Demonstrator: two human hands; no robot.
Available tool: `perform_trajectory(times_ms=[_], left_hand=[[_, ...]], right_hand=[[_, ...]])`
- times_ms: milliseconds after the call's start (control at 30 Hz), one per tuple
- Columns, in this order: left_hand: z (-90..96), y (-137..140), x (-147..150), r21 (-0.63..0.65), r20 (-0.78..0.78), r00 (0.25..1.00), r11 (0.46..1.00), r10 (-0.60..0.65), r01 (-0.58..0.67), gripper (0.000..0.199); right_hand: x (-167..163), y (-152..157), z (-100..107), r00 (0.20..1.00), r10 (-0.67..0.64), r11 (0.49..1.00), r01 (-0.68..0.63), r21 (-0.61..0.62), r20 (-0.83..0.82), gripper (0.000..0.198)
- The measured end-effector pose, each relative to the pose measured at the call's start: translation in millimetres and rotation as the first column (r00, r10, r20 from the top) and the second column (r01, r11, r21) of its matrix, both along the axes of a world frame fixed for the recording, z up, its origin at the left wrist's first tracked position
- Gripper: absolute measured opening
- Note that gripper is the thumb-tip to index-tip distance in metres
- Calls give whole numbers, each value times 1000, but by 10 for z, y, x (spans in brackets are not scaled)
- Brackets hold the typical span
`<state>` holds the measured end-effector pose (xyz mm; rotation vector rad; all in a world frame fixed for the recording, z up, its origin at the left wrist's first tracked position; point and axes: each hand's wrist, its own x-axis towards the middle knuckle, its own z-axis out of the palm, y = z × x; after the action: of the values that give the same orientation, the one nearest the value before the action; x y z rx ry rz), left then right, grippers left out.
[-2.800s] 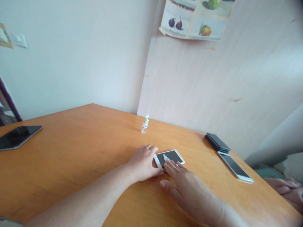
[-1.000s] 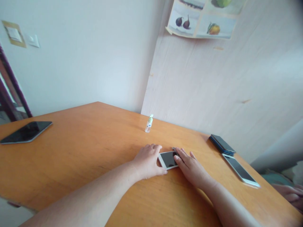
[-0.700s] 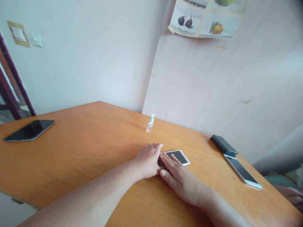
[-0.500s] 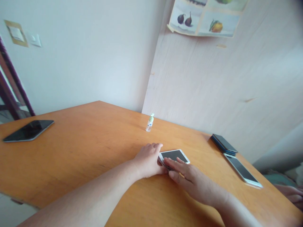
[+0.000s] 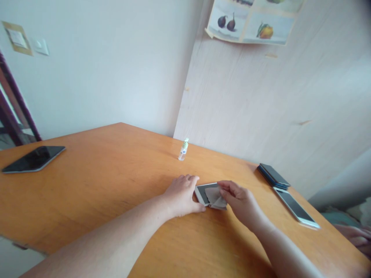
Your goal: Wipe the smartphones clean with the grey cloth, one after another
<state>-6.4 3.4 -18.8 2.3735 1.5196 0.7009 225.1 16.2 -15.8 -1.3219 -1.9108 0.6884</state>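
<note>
A white-framed smartphone with a dark screen lies flat on the wooden table. Around its left end, my left hand grips the edges, thumb on the near side and fingers on the far side. My right hand pinches a grey cloth between thumb and fingers. The cloth is spread over the right part of the screen and hangs past the phone's near edge, hiding that end.
A small clear spray bottle stands behind the phone. A tablet lies far left. At the right are a dark stack of phones or cases and another white phone. Another person's hand shows at the right edge.
My right hand has moved right and away from me, from the phone's left part to its right end. The cloth now shows spread on the screen. My left hand stays put.
</note>
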Motion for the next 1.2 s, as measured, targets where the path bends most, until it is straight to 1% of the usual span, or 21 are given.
perform_trajectory(times_ms=[67, 133, 200, 233, 300, 400, 467, 500, 533, 567, 633, 700, 733, 767, 833, 900, 933, 1033, 1100, 1133, 1200], left_hand=[[1, 3, 2, -4, -4, 1000, 1000, 1, -1, 80], [3, 4, 3, -6, -6, 1000, 1000, 0, 0, 79], [4, 3, 3, -6, -7, 1000, 1000, -2, 2, 79], [6, 1, 2, -3, -8, 1000, 1000, -3, 3, 79], [7, -1, 1, -1, -9, 1000, 1000, -7, 7, 79], [2, 2, -3, 4, -9, 1000, 1000, -13, 13, 76], [-4, 7, -5, 11, -6, 1000, 1000, -11, 11, 75], [-6, 10, -5, 15, -5, 1000, 1000, -11, 11, 75], [-9, 12, -6, 17, -6, 1000, 1000, -12, 12, 75], [-10, 14, -6, 17, -7, 1000, 1000, -13, 14, 76], [-11, 13, -8, 22, -8, 1000, 1000, -15, 15, 78], [-10, 10, -10, 27, -8, 1000, 1000, -16, 16, 79], [-10, 9, -10, 27, -8, 1000, 999, -18, 18, 78], [-9, 8, -11, 27, -9, 1000, 999, -20, 20, 78], [-10, 9, -10, 23, -10, 1000, 999, -24, 24, 76], [-10, 12, -8, 19, -9, 1000, 1000, -22, 22, 75], [-9, 13, -7, 17, -7, 1000, 1000, -19, 19, 75], [-8, 11, -4, 24, -2, 1000, 1000, -11, 11, 77], [-11, 8, -3, 29, 0, 1000, 999, -12, 12, 76], [-15, 7, -3, 34, 2, 1000, 999, -14, 14, 73], [-26, 7, -4, 49, 8, 1000, 999, -16, 15, 65]], right_hand=[[41, 76, -39, 988, -108, 991, 98, 90, 115, 29], [92, 144, -58, 959, -187, 975, 153, 163, 214, 29], [127, 170, -38, 937, -222, 965, 172, 198, 269, 30], [132, 160, -14, 935, -213, 967, 161, 198, 283, 32], [112, 95, 54, 943, -138, 982, 90, 165, 304, 35], [31, -53, 153, 923, 50, 991, -92, 93, 382, 34], [-18, -120, 182, 899, 145, 979, -191, 70, 412, 22], [-31, -131, 183, 900, 170, 974, -216, 71, 402, 14], [-32, -125, 173, 913, 171, 974, -213, 77, 371, 10], [-22, -103, 154, 936, 146, 981, -180, 79, 321, 11], [31, -24, 96, 983, 40, 997, -51, 53, 182, 13], [109, 75, 30, 994, -86, 996, 85, 15, 73, 16], [151, 121, 2, 989, -134, 991, 133, 19, 69, 17], [190, 162, -21, 981, -167, 985, 163, 49, 103, 17], [250, 212, -44, 950, -202, 974, 170, 149, 237, 16], [268, 210, -35, 900, -203, 967, 122, 223, 386, 18], [255, 186, -19, 875, -196, 967, 96, 238, 442, 20], [109, 11, 57, 827, -121, 975, -4, 221, 549, 28], [-56, -168, 119, 825, 4, 975, -129, 182, 565, 34], [-142, -259, 147, 824, 72, 965, -200, 169, 562, 38], [-279, -399, 190, 784, 227, 936, -339, 93, 577, 46]])
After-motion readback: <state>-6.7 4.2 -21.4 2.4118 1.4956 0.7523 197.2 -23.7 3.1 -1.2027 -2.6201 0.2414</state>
